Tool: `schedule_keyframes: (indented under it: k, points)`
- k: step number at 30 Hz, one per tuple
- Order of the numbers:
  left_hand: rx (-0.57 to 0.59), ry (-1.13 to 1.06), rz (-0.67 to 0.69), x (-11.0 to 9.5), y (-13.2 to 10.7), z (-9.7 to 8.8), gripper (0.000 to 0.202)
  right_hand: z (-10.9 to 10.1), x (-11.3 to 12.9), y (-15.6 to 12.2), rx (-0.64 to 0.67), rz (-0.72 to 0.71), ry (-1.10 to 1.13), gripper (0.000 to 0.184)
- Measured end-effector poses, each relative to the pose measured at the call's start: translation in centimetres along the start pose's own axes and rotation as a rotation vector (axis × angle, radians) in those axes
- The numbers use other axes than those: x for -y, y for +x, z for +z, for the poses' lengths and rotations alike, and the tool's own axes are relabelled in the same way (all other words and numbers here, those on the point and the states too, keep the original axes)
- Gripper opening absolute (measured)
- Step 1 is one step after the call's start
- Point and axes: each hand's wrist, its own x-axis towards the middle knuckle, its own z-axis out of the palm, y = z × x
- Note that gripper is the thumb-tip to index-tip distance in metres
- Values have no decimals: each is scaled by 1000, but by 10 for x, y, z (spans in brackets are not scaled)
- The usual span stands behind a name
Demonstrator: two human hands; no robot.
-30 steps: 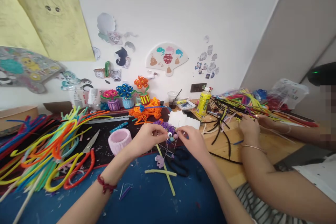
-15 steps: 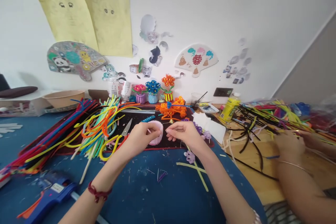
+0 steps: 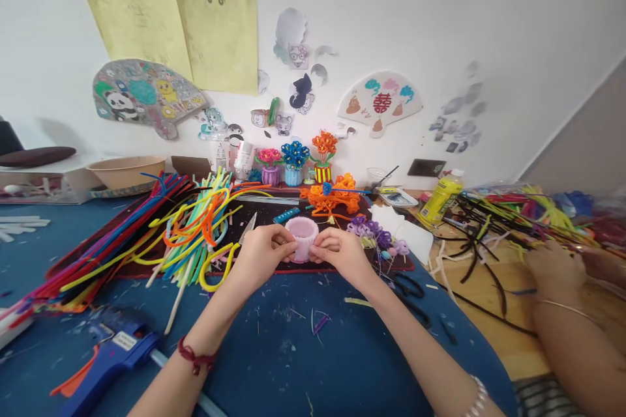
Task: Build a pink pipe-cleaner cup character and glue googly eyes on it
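Between my two hands stands a small pale pink fuzzy pot [image 3: 302, 251], hollow and upright on the dark mat. My left hand [image 3: 268, 249] is closed with thumb and fingertips on its left side. At the opposite side, the fingertips of my right hand [image 3: 340, 253] pinch the wall. Scissors with yellow handles [image 3: 218, 272] lie left of my left hand, partly hidden by it. Purple and lilac fuzzy flowers [image 3: 372, 232] lie just beyond my right hand. A pale yellow-green strip [image 3: 358, 301] shows beside my right forearm.
Bundles of coloured pipe cleaners [image 3: 195, 234] lie left, with a blue glue gun [image 3: 120, 355] nearer. Orange flowers [image 3: 337, 195] lie behind the pot. Black-handled scissors [image 3: 409, 290] are right of my forearm. A yellow bottle [image 3: 441, 197] stands near another person's hand [image 3: 555, 267].
Both hands have shifted so their fingertips are at the pot's sides; before, they were pinched in front of and beside it. The view has moved slightly, and the pot's opening shows more.
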Motion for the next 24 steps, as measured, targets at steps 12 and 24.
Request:
schedule_keyframes:
  k: [12, 24]
  points:
    - [-97, 100, 104, 10, 9, 7, 14, 4, 8, 4, -118, -291, -342, 13]
    - [23, -123, -25, -19, -10, -9, 33, 6, 32, -11, 45, -184, -90, 29]
